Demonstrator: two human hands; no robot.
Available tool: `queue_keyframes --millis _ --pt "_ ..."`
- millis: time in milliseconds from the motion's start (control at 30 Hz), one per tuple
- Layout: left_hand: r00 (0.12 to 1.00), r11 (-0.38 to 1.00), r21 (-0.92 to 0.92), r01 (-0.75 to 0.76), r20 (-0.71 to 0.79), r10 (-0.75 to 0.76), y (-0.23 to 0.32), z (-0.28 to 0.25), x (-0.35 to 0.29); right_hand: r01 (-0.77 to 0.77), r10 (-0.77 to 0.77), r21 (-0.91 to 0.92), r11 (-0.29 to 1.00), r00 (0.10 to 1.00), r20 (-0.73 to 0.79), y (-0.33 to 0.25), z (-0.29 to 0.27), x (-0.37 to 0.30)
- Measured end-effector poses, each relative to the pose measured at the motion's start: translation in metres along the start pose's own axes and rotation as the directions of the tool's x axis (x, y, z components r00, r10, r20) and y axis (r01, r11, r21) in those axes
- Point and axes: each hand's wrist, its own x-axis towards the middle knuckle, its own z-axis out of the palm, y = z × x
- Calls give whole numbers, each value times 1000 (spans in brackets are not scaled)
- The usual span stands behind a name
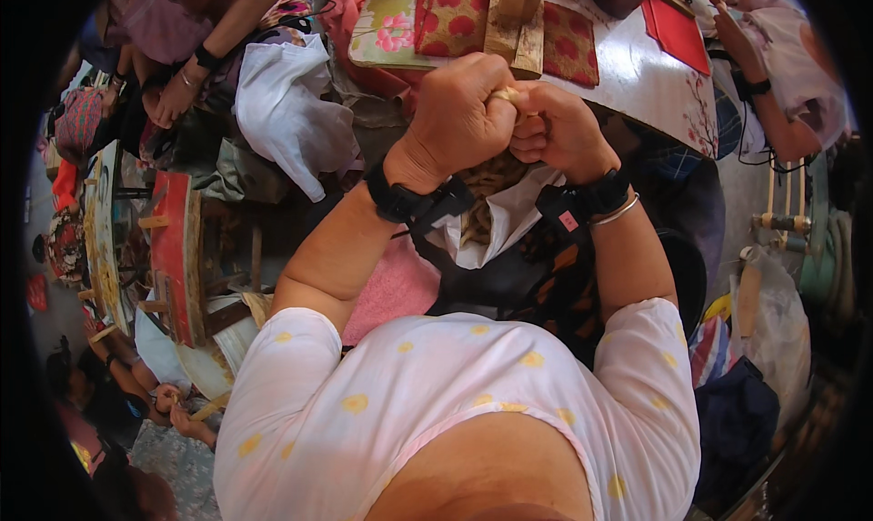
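My left hand and my right hand meet in front of the table's near edge, both with fingers curled closed. A small pale yellowish piece shows pinched between them; its kind cannot be made out. Just beyond my hands, a wooden block stand sits at the table edge. Below them, on my lap, lies an open white bag with brownish strips inside, partly hidden by my wrists. Dark bands circle both wrists.
Red-and-gold patterned cloth squares flank the stand on the table, with a red folder-like item further right. A pink cloth lies left of my lap. Other people work at left and far right. A red bench stands left.
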Motion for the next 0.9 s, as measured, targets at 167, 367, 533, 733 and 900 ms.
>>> queue_keyframes --millis 167,367,533,733,900 --pt "961 960 -51 274 47 -271 0 -2 0 5 -186 -550 835 943 -275 -8 16 -5" --pt "762 625 -437 647 336 -553 -16 -2 3 123 -606 -959 256 793 -60 -1 10 3" --pt "849 829 -216 517 256 -462 -13 -7 6 129 -197 -412 902 972 -125 -14 7 -8" --pt "931 905 -218 365 77 -357 5 -15 8 155 -144 -35 987 967 211 -12 -10 -9" --pt "997 997 -25 77 7 -77 2 -19 7 147 -135 -141 979 986 94 -14 -5 -12"
